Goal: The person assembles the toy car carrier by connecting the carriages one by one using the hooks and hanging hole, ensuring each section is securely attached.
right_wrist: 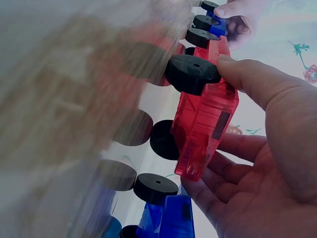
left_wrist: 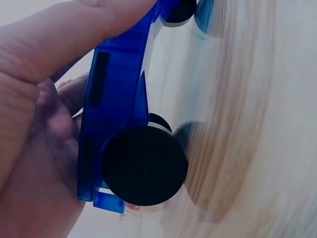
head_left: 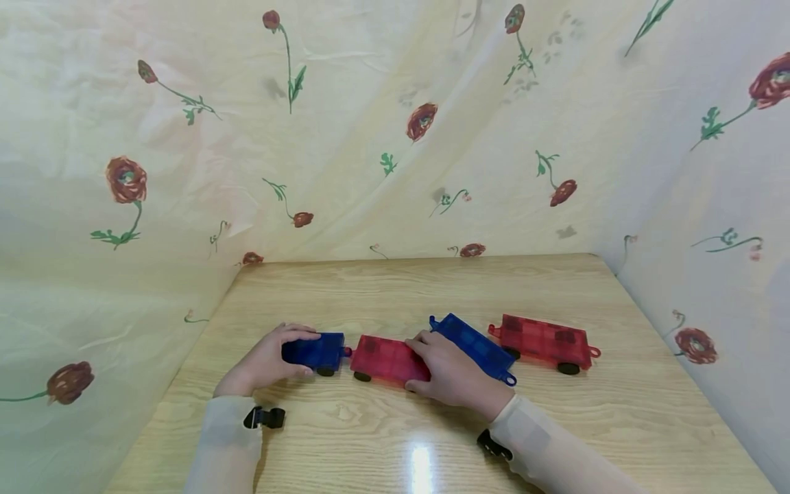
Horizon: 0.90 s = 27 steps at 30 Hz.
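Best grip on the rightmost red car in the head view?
Probably mid-body, pinching the two long sides from above: the rightmost red car stands on its wheels, flat top uncovered. I'd avoid the ends, where a hook and a loop stick out; the slanted blue car also sits close to its left end.

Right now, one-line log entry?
left hand: grips blue toy wagon; right hand: grips red toy wagon; farther right: second blue wagon, second red wagon

From where I stand, the left hand [head_left: 264, 362] and right hand [head_left: 453, 370] are bare below off-white sleeves [head_left: 558, 453]. Black clip [head_left: 267, 418] fitted to the left cuff [head_left: 228, 409] at three o'clock; second clip [head_left: 494, 445] fitted to the right cuff [head_left: 513, 420] at eight o'clock.
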### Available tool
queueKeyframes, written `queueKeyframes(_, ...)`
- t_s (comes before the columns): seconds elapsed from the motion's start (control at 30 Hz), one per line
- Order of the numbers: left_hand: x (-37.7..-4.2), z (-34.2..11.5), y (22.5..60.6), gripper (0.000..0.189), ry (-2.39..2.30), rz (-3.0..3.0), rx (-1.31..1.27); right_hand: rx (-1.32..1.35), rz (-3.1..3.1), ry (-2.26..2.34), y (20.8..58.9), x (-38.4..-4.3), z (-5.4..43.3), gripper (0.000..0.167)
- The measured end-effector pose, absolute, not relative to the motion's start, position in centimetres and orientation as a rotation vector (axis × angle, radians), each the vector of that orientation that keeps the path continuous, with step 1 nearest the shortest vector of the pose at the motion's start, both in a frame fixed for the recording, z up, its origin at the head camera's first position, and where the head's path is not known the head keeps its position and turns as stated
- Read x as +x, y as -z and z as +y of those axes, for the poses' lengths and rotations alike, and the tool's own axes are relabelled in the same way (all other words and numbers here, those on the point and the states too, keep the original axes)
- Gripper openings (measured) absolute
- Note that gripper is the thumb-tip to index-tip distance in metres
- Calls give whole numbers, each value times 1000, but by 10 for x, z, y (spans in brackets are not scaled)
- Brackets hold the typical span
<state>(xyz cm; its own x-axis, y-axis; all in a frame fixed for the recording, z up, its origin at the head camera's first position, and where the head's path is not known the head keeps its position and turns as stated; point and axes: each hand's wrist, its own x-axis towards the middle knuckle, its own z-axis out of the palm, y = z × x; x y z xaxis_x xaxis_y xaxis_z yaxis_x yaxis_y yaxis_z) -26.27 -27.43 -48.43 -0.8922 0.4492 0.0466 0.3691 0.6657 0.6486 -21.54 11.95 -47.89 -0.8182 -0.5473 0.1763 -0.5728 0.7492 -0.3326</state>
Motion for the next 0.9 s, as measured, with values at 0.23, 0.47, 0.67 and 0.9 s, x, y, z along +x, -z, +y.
queueKeyframes(0.23, -260, -275, 483, 69, -1036, 2758, 677, 913, -2893, -593, 476, -214, 120, 74)
queueKeyframes(0.47, -257, -278, 481, 66, -1069, 2763, 685, 861, -2896, -693, 470, -215, 129, 73)
queueKeyframes(0.67, -257, -280, 482, 76, -1065, 2767, 629, 820, -2840, -708, 464, -212, 145, 66)
queueKeyframes(0.9, -256, -280, 480, 85, -1024, 2784, 558, 741, -2801, -657, 463, -211, 167, 63)
